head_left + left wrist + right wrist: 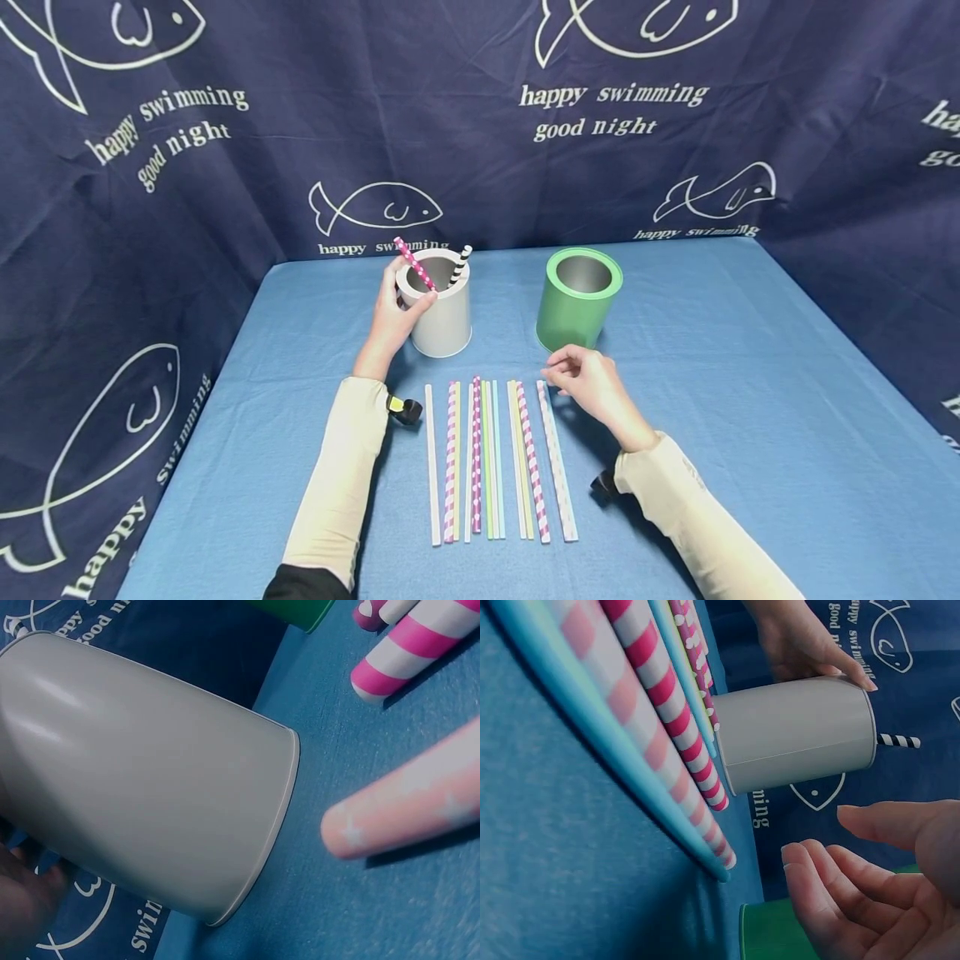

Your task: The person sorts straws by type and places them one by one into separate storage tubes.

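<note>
My left hand (393, 321) grips the upper left side of a light grey can (442, 325), thumb at the front rim and fingers round the far left side. Inside that can, a magenta polka-dot straw (415, 264) leans left beside the hand, and a black-and-white striped straw (460, 265) leans right. My right hand (588, 379) hovers empty, fingers loosely bent and thumb apart, above the top ends of a pale pink-and-white straw (553, 454) and a light blue straw (630, 750). A green can (573, 312) stands upright just beyond this hand.
Several paper straws, among them a pink-striped one (533, 467) and a pale pink one (432, 467), lie side by side on the blue cloth (750, 400). A dark blue fish-print curtain (480, 150) rises behind and along both sides.
</note>
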{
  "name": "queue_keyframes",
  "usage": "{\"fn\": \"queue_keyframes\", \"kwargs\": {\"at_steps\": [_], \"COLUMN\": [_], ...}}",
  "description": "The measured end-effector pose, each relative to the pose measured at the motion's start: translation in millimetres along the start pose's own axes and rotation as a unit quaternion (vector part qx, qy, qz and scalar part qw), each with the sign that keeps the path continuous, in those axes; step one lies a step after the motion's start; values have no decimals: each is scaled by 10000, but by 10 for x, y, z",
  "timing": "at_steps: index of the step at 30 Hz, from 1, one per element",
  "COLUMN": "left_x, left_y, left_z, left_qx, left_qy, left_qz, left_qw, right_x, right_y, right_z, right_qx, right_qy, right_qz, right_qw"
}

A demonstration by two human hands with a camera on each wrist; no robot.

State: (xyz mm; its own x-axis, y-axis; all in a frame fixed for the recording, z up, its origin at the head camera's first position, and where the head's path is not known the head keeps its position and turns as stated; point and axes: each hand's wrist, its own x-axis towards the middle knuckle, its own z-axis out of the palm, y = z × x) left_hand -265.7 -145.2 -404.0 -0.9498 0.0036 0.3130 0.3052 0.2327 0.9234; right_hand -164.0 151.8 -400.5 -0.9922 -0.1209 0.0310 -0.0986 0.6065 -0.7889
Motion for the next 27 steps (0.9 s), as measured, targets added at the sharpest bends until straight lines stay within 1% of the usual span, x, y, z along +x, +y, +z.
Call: {"fn": "queue_keyframes", "kwargs": {"at_steps": [6, 10, 15, 17, 23, 26, 27], "left_x": [2, 2, 8, 11, 16, 4, -14], "left_y": [2, 1, -4, -7, -5, 34, 82], "left_z": [-3, -1, 0, -2, -6, -8, -9], "left_qx": [-68, -66, -67, -59, -77, -103, -110], "left_qy": [4, 11, -5, -16, -65, -99, -111], "left_qz": [67, 65, 48, 40, -43, -102, -115], "left_qw": [10000, 10000, 10000, 10000, 9999, 9998, 9998], "right_x": [-43, -61, -67, -73, -108, -128, -134], "right_y": [-11, -8, 4, 1, -20, -36, -41], "right_z": [12, 12, 17, 22, 24, 26, 29], "right_qx": [-224, -472, -847, -985, -1415, -1643, -1726], "right_qy": [-252, -571, -943, -1021, -1135, -1217, -1244], "right_qz": [76, 96, 140, 159, -2, -16, -1], "right_qw": [9994, 9972, 9918, 9898, 9834, 9789, 9771]}}
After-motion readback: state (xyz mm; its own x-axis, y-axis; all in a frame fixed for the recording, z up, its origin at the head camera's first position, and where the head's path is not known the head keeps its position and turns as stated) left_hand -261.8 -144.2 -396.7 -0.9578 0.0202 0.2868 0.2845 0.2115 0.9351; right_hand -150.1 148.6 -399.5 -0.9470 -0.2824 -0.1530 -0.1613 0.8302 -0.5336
